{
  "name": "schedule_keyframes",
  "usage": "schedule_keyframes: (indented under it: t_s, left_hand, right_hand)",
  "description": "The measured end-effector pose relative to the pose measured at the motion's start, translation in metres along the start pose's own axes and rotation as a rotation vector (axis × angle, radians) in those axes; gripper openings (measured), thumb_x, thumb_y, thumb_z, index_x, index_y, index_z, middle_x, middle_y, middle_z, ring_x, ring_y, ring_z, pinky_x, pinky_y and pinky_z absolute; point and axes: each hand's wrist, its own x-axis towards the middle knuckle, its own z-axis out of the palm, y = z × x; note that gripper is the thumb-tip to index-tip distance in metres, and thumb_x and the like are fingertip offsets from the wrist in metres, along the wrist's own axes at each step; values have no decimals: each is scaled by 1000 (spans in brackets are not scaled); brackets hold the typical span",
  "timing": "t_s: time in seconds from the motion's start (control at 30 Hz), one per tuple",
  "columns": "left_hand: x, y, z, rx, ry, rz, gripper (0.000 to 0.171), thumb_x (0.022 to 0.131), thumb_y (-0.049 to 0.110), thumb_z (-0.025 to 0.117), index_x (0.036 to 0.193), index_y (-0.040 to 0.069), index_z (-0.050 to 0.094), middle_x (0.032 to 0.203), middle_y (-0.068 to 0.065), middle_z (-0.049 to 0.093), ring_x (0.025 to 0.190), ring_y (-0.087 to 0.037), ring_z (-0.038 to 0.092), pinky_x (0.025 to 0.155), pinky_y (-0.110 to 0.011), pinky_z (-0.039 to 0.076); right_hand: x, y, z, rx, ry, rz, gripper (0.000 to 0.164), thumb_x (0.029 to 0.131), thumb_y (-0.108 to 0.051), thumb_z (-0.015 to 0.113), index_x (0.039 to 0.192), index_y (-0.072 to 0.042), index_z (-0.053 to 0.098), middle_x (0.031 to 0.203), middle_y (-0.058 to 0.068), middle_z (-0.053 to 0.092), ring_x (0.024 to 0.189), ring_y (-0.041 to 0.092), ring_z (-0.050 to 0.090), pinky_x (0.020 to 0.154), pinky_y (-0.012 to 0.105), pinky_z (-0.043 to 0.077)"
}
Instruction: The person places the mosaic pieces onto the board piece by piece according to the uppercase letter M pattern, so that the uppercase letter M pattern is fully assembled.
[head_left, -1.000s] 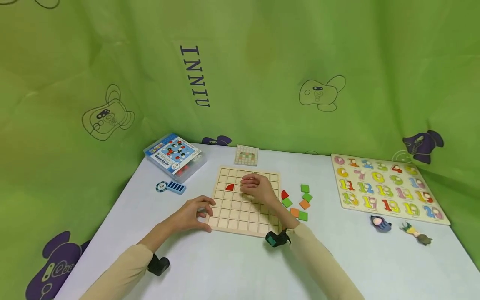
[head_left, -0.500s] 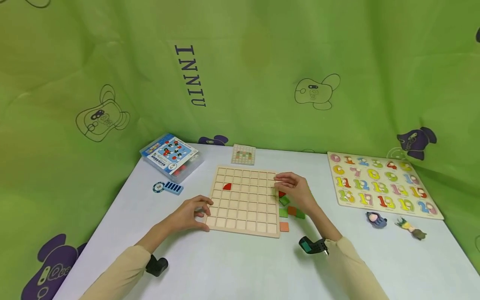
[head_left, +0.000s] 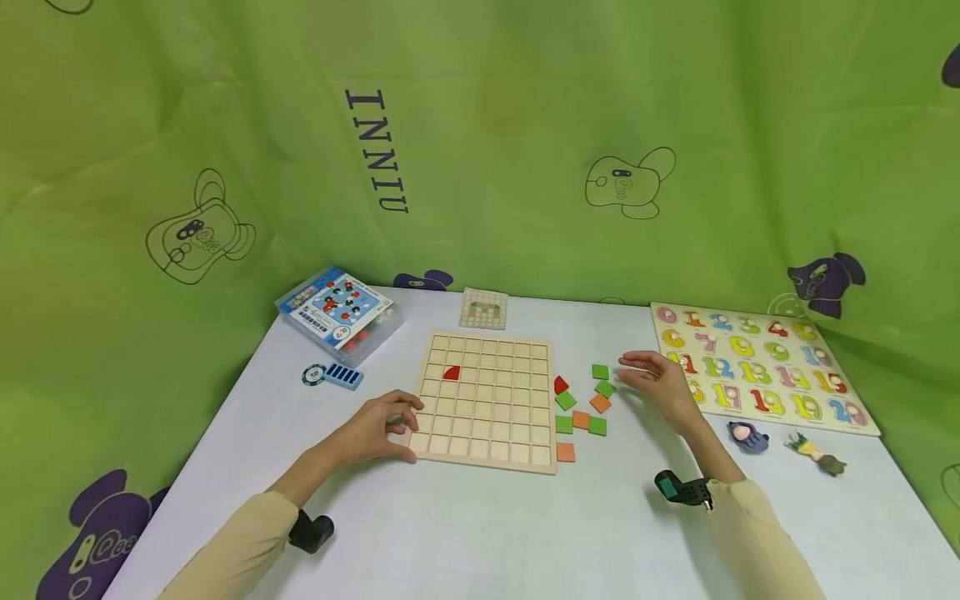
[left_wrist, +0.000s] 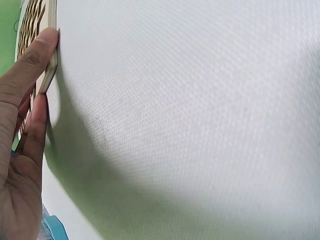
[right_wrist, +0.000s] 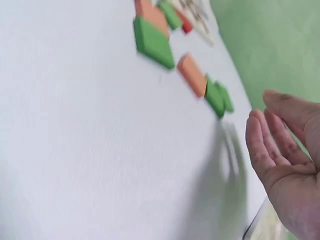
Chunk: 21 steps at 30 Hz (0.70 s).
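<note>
1. left hand (head_left: 375,429) grips board (head_left: 483,409) at near-left corner, likely steadying it; board flat mid-table.
2. red piece (head_left: 452,373) sits in a cell, ridges probably stop sliding.
3. card (head_left: 483,309) behind board, presumably for viewing.
4. loose tiles (head_left: 581,420) right of board, seemingly for reach.
5. right hand (head_left: 662,387) beside tiles, fingers loose, holds nothing.

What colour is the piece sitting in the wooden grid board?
Red. The piece shows best in the head view.

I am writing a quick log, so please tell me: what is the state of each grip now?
Left grip: closed, holding the grid board at its near left corner.
Right grip: open, holding nothing, beside the loose tiles.
</note>
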Motion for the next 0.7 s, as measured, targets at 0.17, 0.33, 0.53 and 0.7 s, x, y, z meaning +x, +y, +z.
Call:
schedule_keyframes:
  t_s: [0.17, 0.33, 0.53, 0.7]
  left_hand:
    - [-1, -1, 0, -6, -1, 11, 34, 65, 12, 88, 85, 9, 62, 129, -12, 51, 114, -30, 51, 83, -21, 54]
    - [-1, 0, -1, -6, -3, 8, 33, 65, 11, 88, 86, 8, 62, 129, -12, 51, 114, -29, 52, 83, -20, 54]
    - [-1, 3, -1, 2, -5, 17, 33, 66, 10, 87, 86, 6, 62, 130, -13, 51, 116, -31, 51, 84, -21, 54]
    - [-1, 3, -1, 3, -6, 8, 33, 66, 10, 88, 86, 6, 61, 130, -13, 50, 117, -31, 51, 85, -21, 54]
  right_hand:
    - [2, 6, -4, -8, -57, 42, 40, 92, -2, 62, 126, 13, 48, 124, 35, 53, 93, 3, 64, 81, 17, 54]
    - [10, 11, 0, 7, -103, 62, 41, 93, -5, 62, 128, 12, 47, 126, 34, 53, 96, 0, 64, 83, 14, 51]
    - [23, 10, 9, 16, -131, 95, 43, 93, -8, 62, 129, 10, 47, 126, 31, 54, 98, 3, 64, 82, 15, 52]
    - [35, 4, 16, -4, -213, 80, 43, 92, -1, 62, 130, 12, 45, 124, 32, 56, 102, 14, 66, 82, 19, 54]
